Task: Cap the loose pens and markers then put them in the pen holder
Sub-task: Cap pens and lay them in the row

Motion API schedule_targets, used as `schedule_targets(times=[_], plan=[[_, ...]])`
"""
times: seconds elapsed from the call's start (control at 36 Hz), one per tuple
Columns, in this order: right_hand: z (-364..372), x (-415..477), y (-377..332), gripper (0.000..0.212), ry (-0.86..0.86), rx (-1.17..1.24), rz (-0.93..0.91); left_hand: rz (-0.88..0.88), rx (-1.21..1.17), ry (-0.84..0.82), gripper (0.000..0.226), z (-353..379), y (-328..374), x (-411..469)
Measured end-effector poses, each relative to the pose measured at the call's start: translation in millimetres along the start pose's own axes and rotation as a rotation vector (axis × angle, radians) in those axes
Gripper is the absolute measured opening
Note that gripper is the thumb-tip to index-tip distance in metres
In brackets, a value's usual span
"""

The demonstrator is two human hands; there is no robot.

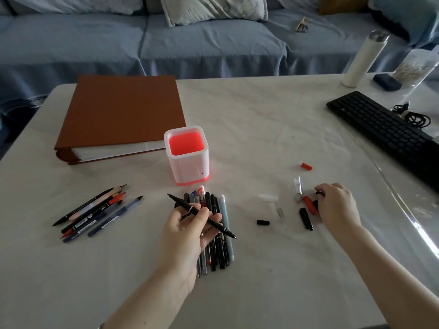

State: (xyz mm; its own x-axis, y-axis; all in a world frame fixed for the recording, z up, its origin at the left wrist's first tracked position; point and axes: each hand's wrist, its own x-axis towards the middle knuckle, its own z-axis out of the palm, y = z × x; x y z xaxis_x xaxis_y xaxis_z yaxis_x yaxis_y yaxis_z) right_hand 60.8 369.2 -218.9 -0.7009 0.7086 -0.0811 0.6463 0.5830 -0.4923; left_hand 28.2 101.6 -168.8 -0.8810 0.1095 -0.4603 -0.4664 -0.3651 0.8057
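Note:
My left hand holds a thin black double-tipped marker between thumb and fingers, both tips bare, above a pile of pens. A second group of uncapped pens lies at the left. The white pen holder with a red inside stands upright behind the pile. My right hand rests over a scatter of caps at the right, its fingers pinching a small black cap. Beside it lie a red cap, a black cap, another black cap, clear caps and a far red cap.
A brown binder lies at the back left. A black keyboard with cables runs along the right edge, with a white bottle and a bag behind it. A blue sofa is beyond the white table.

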Motion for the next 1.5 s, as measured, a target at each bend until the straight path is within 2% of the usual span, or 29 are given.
schedule_targets(times=[0.11,0.19,0.28,0.33,0.42,0.58,0.64,0.89,1.06,1.14,1.22,1.39,1.5], plan=[[-4,-14,-12,0.017,0.003,0.023,-0.156,-0.001,-0.015,0.004,0.015,-3,1,0],[-6,-38,-32,0.017,-0.019,0.135,-0.336,0.005,-0.060,0.017,0.017,-8,5,1],[-7,-72,-59,0.018,-0.146,0.300,-0.469,0.012,-0.101,0.026,0.018,-15,9,1],[-6,-93,-75,0.028,-0.244,0.413,-0.502,0.015,-0.119,0.030,0.017,-20,11,0],[-3,-115,-90,0.036,-0.322,0.550,-0.468,0.033,-0.135,0.049,0.016,-27,15,-2],[4,-136,-105,0.023,-0.392,0.744,-0.320,0.055,-0.182,0.081,0.015,-38,21,-9],[7,-139,-108,0.020,-0.388,0.744,-0.305,0.060,-0.191,0.082,0.015,-40,22,-11],[16,-149,-116,0.034,-0.370,0.673,-0.365,0.089,-0.189,0.102,0.012,-42,25,-18],[16,-150,-119,0.030,-0.356,0.671,-0.380,0.102,-0.172,0.098,0.011,-41,24,-21],[17,-150,-119,0.030,-0.337,0.608,-0.461,0.113,-0.132,0.080,0.012,-38,20,-24],[19,-150,-117,0.012,-0.291,0.561,-0.540,0.106,-0.117,0.072,0.012,-34,17,-28],[21,-150,-116,0.026,-0.252,0.568,-0.555,0.127,-0.107,0.059,0.017,-28,16,-29],[19,-148,-116,0.015,-0.301,0.619,-0.505,0.185,-0.063,0.039,0.015,-24,16,-32]])
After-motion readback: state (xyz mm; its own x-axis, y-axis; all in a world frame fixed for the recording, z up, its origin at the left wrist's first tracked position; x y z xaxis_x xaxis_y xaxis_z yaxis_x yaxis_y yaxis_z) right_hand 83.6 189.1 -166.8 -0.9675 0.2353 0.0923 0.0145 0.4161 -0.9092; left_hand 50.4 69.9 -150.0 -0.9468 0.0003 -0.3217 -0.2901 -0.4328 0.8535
